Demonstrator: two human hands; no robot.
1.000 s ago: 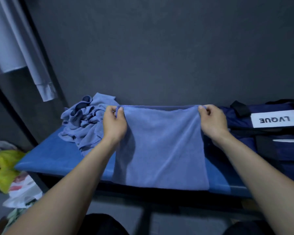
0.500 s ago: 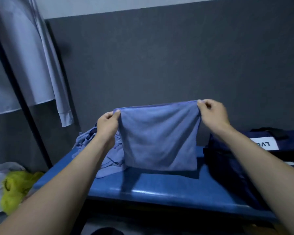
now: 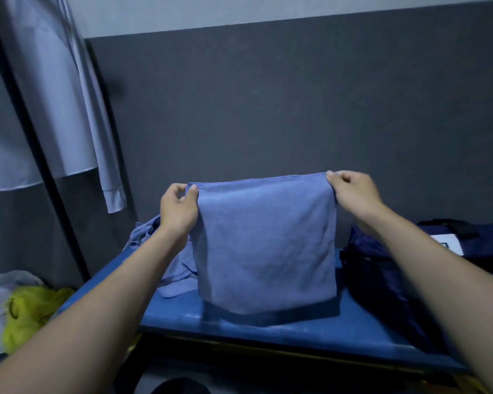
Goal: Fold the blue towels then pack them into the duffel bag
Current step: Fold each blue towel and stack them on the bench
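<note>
We hold one blue towel (image 3: 265, 245) up in front of us, doubled over, its top edge stretched level between our two hands and its lower edge hanging just above, or perhaps brushing, the blue table (image 3: 268, 331); we cannot tell which. A second ago this towel lay draped on the table with its near part hanging over the front edge; half a second ago it was already lifted, and now it hangs a little nearer to us, flat and without twist. We judge that the first fold is made and that the cloth is being shaken straight for the next fold, so the packing is not yet begun for this piece.

Our left hand (image 3: 177, 209) pinches the top left corner, thumb in front and the other fingers curled behind the hem. Our right hand (image 3: 353, 194) pinches the top right corner in the same way, fingers closed tight on the edge. The towel lies between the hands and below them, and both corners are inside the grips.

Behind the left hand, at the far left of the table, lies the heap of unfolded towels (image 3: 165, 265), touching the hanging one or just beside it. At the right stands the dark duffel bag (image 3: 382, 274), with a white label (image 3: 447, 243) partly hidden by our right arm. A pale garment (image 3: 69, 109) hangs at the far left, and yellow and white bags (image 3: 20, 305) lie on the floor.
</note>
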